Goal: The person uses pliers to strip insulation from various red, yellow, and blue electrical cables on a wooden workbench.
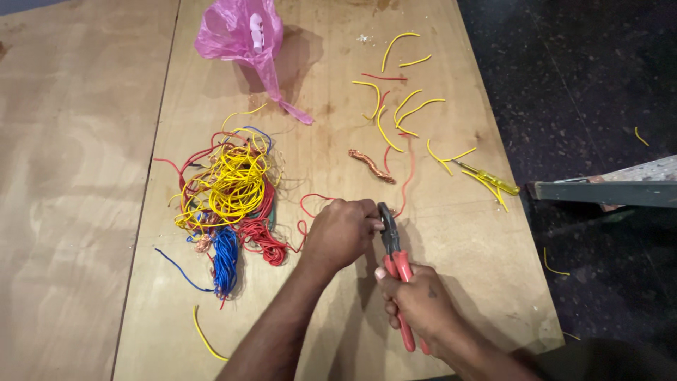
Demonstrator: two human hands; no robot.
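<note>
My left hand (341, 233) pinches a red wire (311, 200) at centre frame; my right hand (421, 300) grips the pliers (393, 261). I'd squeeze lightly, sparing the copper.

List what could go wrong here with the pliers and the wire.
The left hand pinches the red wire right at the head of the pliers, so fingertips could get nipped. The right hand squeezes the red handles; a slip might jerk the tool. The tangled wire pile could snag the fed strand.

Both hands, left (340, 233) and right (421, 302), are curled closed, close together.
</note>
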